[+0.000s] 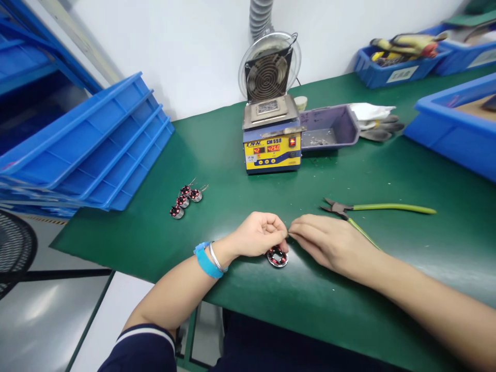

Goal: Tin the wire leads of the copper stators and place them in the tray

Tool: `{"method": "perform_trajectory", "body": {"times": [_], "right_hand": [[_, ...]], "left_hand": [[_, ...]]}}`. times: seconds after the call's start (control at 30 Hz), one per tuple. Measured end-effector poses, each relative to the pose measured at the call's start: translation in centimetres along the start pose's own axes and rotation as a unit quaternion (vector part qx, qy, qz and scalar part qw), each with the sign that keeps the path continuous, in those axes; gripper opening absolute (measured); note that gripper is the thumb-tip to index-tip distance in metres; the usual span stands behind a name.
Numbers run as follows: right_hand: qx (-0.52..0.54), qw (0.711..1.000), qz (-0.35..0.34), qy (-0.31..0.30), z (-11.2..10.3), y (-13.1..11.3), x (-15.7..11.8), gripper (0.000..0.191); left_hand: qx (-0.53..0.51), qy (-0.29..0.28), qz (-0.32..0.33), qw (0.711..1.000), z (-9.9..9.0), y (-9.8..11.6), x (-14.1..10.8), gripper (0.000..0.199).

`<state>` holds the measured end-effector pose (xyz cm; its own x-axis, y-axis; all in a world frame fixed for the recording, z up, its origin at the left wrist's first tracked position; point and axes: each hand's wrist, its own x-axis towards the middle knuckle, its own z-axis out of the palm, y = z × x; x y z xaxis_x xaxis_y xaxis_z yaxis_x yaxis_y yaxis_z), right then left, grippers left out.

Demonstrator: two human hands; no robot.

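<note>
A round motor stator (278, 257) with red copper windings and a silvery rim is at the fingertips of my left hand (261, 235), near the front of the green table. My left thumb and forefinger are pinched together just above it, while lower fingers touch its edge. Fingertip to fingertip with them, my right hand (329, 240) is closed in a pinch. Whatever lies between its fingers is too small to make out. Diagonal cutters (341, 208) with green handles lie spread beyond my right hand. Several similar stators (183, 200) with thin wire leads are grouped to the left.
A yellow-and-blue solder pot (273, 150) with lit digits stands at the back, under a fan and a duct hose (261, 18). Beside it are a purple tray (349, 126) and gloves (382, 129). Blue crates (96, 139) lean at left; blue bins (457, 119) stand at right.
</note>
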<state>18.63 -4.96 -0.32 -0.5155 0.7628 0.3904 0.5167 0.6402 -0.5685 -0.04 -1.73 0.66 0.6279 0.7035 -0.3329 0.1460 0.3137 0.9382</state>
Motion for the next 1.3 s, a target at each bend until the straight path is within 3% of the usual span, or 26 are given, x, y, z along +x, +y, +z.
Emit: {"method": "perform_trajectory", "body": {"times": [0.03,0.1,0.13,0.17,0.23,0.3,0.33,0.4,0.5,0.57,0.63,0.7,0.73,0.77,0.83,0.9,1.0,1.1,1.17,1.23,1.3], "right_hand": [[0.093,0.992,0.081,-0.033,0.1,-0.2,0.1,0.030],[0.273,0.931,0.219,-0.102,0.2,-0.5,0.2,0.037],[0.328,0.901,0.254,-0.126,0.2,-0.6,0.2,0.038],[0.345,0.891,0.263,-0.132,0.2,-0.6,0.2,0.038],[0.266,0.936,0.210,-0.093,0.0,-0.4,0.0,0.033],[0.099,0.991,0.089,-0.021,-0.2,0.0,-0.2,0.022],[0.014,1.000,0.024,0.012,-0.2,0.2,-0.3,0.017],[-0.109,0.990,-0.079,0.051,-0.3,0.4,-0.5,0.014],[-0.156,0.978,-0.125,0.056,-0.1,0.3,-0.6,0.019],[-0.081,0.994,-0.060,0.035,0.1,-0.1,-0.4,0.023],[0.079,0.993,0.084,-0.011,0.4,-0.5,-0.2,0.028],[0.244,0.941,0.222,-0.070,0.5,-0.8,0.0,0.033],[0.291,0.917,0.259,-0.090,0.5,-0.9,0.0,0.034],[0.299,0.912,0.265,-0.092,0.5,-0.9,0.0,0.033],[0.209,0.956,0.195,-0.060,0.3,-0.7,-0.2,0.027],[0.046,0.998,0.053,-0.004,-0.1,-0.3,-0.4,0.019],[-0.138,0.982,-0.120,0.038,-0.4,0.2,-0.6,0.019],[-0.172,0.973,-0.155,0.027,-0.4,0.3,-0.5,0.025],[-0.095,0.992,-0.086,0.006,-0.2,0.0,-0.4,0.027],[0.064,0.995,0.062,-0.039,0.2,-0.4,-0.2,0.030],[0.241,0.942,0.209,-0.099,0.4,-0.7,-0.1,0.035]], "left_hand": [[-0.002,-0.003,0.001,1.000,0.0,0.0,0.0,0.020],[-0.006,-0.011,0.005,1.000,0.1,0.0,-0.1,0.021],[-0.007,-0.015,0.007,1.000,0.1,-0.1,-0.1,0.021],[-0.006,-0.018,0.009,1.000,0.1,-0.1,-0.1,0.021],[-0.002,-0.015,0.007,1.000,0.1,-0.1,-0.1,0.021],[0.004,-0.007,0.002,1.000,0.0,-0.2,-0.1,0.021],[0.006,-0.004,-0.001,1.000,0.0,-0.2,-0.1,0.021],[0.008,-0.002,-0.003,1.000,-0.1,-0.1,-0.1,0.022],[0.006,-0.002,-0.003,1.000,-0.1,0.0,-0.1,0.023],[0.003,-0.003,-0.003,1.000,0.0,0.0,-0.1,0.024],[0.000,-0.008,-0.001,1.000,0.0,0.1,-0.1,0.024],[-0.003,-0.015,0.002,1.000,0.1,0.1,-0.2,0.024],[-0.005,-0.016,0.003,1.000,0.1,0.1,-0.2,0.023],[-0.005,-0.016,0.003,1.000,0.1,0.1,-0.2,0.023],[-0.003,-0.009,-0.002,1.000,0.1,0.1,-0.2,0.022],[0.001,-0.003,-0.009,1.000,0.1,0.1,-0.2,0.022],[0.004,0.002,-0.013,1.000,0.1,0.1,-0.2,0.022],[0.005,0.001,-0.011,1.000,0.1,0.1,-0.2,0.022],[0.006,-0.001,-0.011,1.000,0.1,0.1,-0.2,0.022],[0.004,-0.008,-0.011,1.000,0.1,0.1,-0.2,0.022],[0.002,-0.016,-0.011,1.000,0.2,0.1,-0.3,0.021]]}}
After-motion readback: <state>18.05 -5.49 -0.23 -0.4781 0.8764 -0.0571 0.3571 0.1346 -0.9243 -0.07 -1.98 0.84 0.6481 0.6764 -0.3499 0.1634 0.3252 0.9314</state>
